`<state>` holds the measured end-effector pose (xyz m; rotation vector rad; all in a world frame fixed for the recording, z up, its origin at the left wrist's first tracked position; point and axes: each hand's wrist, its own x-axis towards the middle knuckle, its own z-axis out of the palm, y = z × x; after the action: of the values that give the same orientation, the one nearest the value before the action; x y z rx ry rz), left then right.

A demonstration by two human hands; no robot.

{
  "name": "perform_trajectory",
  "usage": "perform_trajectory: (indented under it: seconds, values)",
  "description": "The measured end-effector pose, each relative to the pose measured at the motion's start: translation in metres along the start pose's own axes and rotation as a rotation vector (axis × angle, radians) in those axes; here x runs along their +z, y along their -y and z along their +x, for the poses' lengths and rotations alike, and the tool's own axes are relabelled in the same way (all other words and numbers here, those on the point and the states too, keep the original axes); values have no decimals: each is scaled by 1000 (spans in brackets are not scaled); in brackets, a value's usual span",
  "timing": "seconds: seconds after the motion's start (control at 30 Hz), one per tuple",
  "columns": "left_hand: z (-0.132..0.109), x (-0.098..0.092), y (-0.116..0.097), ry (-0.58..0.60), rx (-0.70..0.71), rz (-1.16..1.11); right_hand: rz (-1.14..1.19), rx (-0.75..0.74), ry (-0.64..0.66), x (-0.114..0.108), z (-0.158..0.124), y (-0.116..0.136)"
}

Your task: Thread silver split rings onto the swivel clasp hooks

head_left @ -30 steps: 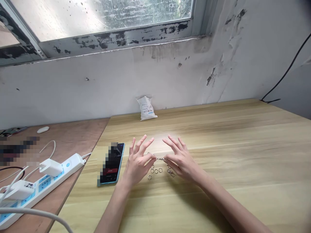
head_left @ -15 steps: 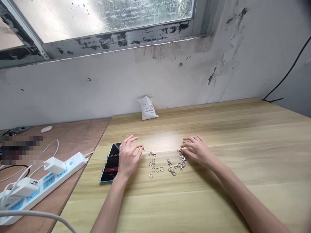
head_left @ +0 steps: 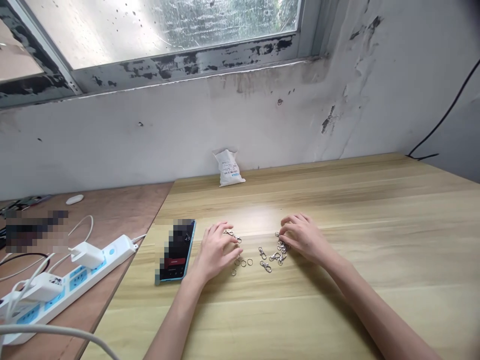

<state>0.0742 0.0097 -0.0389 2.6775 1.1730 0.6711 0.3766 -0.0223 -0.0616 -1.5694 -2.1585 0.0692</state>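
Note:
My left hand reaches over small metal split rings, thumb and forefinger apart and partly hiding some of them. Two silver swivel clasps lie beside its fingertips. My right hand is curled at a small heap of swivel clasps, its fingertips closed on a swivel clasp at the top edge; the grip is partly hidden. Between the hands, two more clasps rest apart from the heap, one being the lower clasp.
Left of my left hand lies a phone with a lit screen. A white packet leans against the wall at the back. On the brown surface at far left are a power strip with plugs and a white cable.
My left hand has moved right from beside the phone to the rings, and its thumb and finger have parted from the small metal piece. My right hand's fingers have curled in.

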Motion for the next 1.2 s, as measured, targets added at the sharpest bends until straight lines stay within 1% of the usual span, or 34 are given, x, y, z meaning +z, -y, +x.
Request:
perform_trajectory:
  seconds: [0.07,0.17,0.3,0.43,0.63,0.8,1.03,1.2]
  values:
    - [0,3,-5,36,18,8,16,4,4,1,0,2]
    - [1,3,-8,69,2,17,32,2,18,2,0,4]
    - [0,-4,-5,87,-41,9,44,-2,33,3,0,6]
    - [-1,-13,-2,140,-60,-20,59,-4,45,4,-1,5]
    - [-2,-15,-2,190,-67,-67,64,-10,41,7,-1,2]
    - [-3,-14,-2,174,-63,-123,55,-21,32,6,-2,3]
    - [-2,-18,-5,158,-90,-226,52,-9,38,3,-2,6]
    - [-1,-18,-3,132,-82,-267,90,-55,47,1,-1,10]
